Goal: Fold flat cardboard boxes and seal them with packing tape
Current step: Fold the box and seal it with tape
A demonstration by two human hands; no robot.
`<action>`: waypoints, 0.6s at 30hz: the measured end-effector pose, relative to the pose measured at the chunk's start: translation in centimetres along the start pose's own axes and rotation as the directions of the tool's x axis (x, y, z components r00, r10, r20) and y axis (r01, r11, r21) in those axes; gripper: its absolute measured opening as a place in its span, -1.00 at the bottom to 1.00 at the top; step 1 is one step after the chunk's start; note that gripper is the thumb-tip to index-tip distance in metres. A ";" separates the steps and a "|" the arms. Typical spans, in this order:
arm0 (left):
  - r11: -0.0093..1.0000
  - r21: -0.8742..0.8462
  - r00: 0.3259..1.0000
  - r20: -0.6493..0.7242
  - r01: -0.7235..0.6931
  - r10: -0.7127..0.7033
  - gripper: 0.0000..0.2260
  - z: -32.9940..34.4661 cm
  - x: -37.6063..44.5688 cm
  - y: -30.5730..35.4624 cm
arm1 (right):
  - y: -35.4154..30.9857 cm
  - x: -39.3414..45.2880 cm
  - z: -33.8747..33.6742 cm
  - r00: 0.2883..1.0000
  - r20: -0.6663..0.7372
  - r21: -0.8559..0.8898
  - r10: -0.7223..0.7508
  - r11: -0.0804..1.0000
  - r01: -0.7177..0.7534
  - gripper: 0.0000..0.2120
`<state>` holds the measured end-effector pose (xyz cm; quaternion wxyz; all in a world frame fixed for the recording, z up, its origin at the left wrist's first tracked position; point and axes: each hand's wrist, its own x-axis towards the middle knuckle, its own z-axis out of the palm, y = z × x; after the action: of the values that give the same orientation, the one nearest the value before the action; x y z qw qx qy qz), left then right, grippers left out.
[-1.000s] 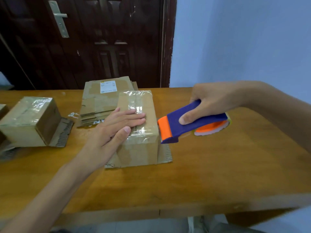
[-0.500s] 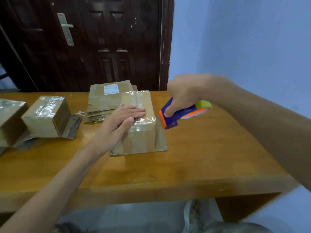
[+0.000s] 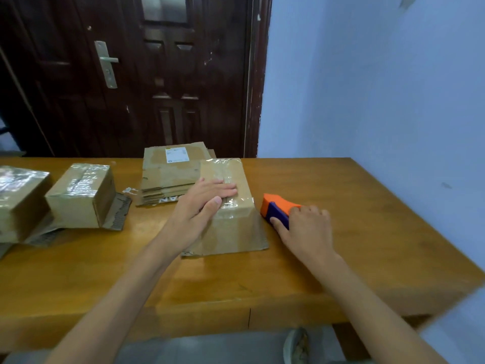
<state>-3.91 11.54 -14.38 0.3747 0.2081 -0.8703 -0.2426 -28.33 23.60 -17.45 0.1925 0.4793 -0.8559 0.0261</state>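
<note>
A folded cardboard box (image 3: 231, 214) with clear tape along its top stands mid-table, its bottom flaps spread on the wood. My left hand (image 3: 203, 203) lies flat on the box's top, fingers together and pressing. Just right of the box, the orange and blue tape dispenser (image 3: 277, 210) rests on the table. My right hand (image 3: 305, 229) covers its rear half, fingers wrapped over the body and thumb along its near side. A stack of flat cardboard boxes (image 3: 170, 174) lies behind the box, the top one bearing a white label.
Two taped boxes (image 3: 81, 197) (image 3: 18, 200) stand at the table's left. The wooden table (image 3: 341, 258) ends at a blue wall on the right, with a dark door (image 3: 131, 74) behind. A shoe (image 3: 295, 345) shows below the front edge.
My right hand has lowered the tape dispenser from the air down onto the table beside the box. My left hand stays on the box top. The camera has tilted up.
</note>
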 end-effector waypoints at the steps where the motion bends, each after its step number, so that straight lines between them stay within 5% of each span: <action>1: 1.000 -0.005 1.000 -0.006 0.002 -0.002 -0.64 0.0 0.0 0.0 | -0.4 -0.7 -0.1 0.997 -0.067 0.064 0.048 0.997 -0.044 -0.37; 3: 0.999 -0.032 1.000 -0.030 0.000 -0.001 -0.63 0.1 0.1 0.0 | -2.2 -2.4 -1.3 0.979 -0.176 0.394 0.106 0.918 -0.029 -0.34; 6: 0.997 -0.070 0.996 -0.087 -0.032 0.026 -0.63 0.7 -0.2 -0.1 | -5.7 -4.6 -4.2 0.999 -0.039 0.890 0.035 0.456 0.019 -0.35; 8: 0.991 -0.135 0.993 -0.111 0.014 -0.029 -0.65 2.0 -0.3 -2.0 | -8.1 -5.5 -4.4 0.994 0.093 0.982 -0.055 0.172 -0.082 -0.35; 11: 0.974 -0.201 0.959 -0.240 0.103 -0.151 -0.37 3.8 1.0 -5.7 | -11.3 -5.7 -3.4 0.991 0.137 0.989 0.007 -0.053 -0.136 -0.35; 15: 0.931 -0.345 0.969 -0.162 0.120 -0.185 -0.30 4.6 1.3 -7.0 | -11.8 -5.6 -1.9 0.992 0.117 0.985 0.056 -0.132 -0.109 -0.44; 18: 0.973 -0.230 0.998 -0.063 0.009 -0.024 -0.36 3.0 1.8 -6.8 | -10.4 -5.3 -0.7 0.995 0.097 0.992 0.017 -0.078 -0.095 -0.39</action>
<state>-6.12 5.94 -19.09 0.4223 0.1784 -0.8220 -0.3380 -16.98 22.43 -20.17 -0.2445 0.4314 -0.5864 0.6405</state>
